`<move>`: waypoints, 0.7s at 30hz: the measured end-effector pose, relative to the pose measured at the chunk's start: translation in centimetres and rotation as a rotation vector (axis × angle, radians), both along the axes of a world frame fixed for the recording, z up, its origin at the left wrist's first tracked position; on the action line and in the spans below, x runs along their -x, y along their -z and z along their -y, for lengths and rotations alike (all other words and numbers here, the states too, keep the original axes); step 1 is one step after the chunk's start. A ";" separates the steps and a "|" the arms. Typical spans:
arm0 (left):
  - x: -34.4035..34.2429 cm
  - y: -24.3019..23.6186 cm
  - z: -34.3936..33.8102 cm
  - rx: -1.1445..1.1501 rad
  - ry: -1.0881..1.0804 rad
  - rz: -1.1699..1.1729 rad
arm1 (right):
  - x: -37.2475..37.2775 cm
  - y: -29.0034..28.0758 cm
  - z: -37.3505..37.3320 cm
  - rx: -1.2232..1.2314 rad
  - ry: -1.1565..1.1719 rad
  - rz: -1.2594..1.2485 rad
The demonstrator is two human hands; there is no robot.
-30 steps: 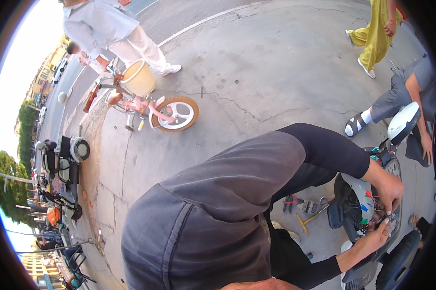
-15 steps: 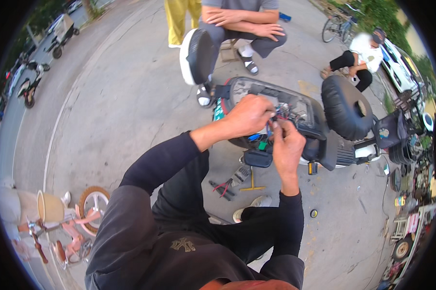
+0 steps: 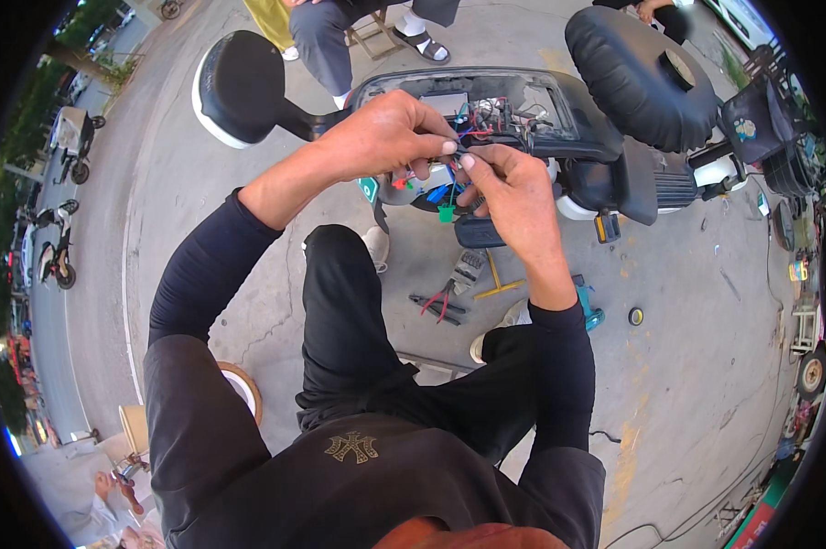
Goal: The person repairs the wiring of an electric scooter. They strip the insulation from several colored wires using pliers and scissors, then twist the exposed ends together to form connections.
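My left hand (image 3: 381,137) and my right hand (image 3: 513,197) meet at a bundle of coloured wires (image 3: 454,169) that hangs from the open compartment (image 3: 486,101) of a black scooter. Both hands pinch the wires between thumb and fingertips. A green connector (image 3: 446,214) dangles just below the fingers. The scooter's raised black seat (image 3: 642,78) stands to the right, and a black-and-white mirror-like part (image 3: 239,87) sticks out to the left.
Pliers with red handles (image 3: 438,304), a yellow-handled tool (image 3: 497,285), a teal tool (image 3: 588,306) and a roll of tape (image 3: 635,317) lie on the concrete below the scooter. A seated person's legs (image 3: 340,27) are beyond it. Parked scooters (image 3: 56,247) line the left.
The view has swung from the street and a pink child's bike to the scooter's open compartment. Both hands now sit closer and higher in the picture, still on the wires.
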State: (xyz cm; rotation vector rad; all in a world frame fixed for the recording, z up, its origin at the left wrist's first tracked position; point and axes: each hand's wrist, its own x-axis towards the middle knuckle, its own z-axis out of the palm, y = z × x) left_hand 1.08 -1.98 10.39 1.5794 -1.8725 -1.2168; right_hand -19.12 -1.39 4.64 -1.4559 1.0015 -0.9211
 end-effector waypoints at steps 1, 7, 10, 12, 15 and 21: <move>-0.1 0.1 0.3 -0.025 0.002 -0.017 | 0.0 0.2 0.1 -0.017 -0.006 0.024; 0.1 -0.2 1.4 -0.066 0.043 -0.061 | 0.3 0.2 0.8 -0.005 -0.019 0.036; -0.1 -0.3 1.9 -0.085 0.022 -0.055 | 0.1 -0.5 1.1 -0.020 -0.024 0.039; 0.1 -0.9 2.0 -0.082 -0.001 -0.029 | 0.1 -0.5 1.2 -0.024 -0.027 0.044; 0.0 -0.9 2.2 -0.143 0.034 -0.037 | 0.2 -0.1 1.1 -0.007 -0.031 0.050; -0.1 -1.1 1.6 -0.146 0.036 -0.059 | -0.1 0.1 0.7 0.065 -0.004 0.042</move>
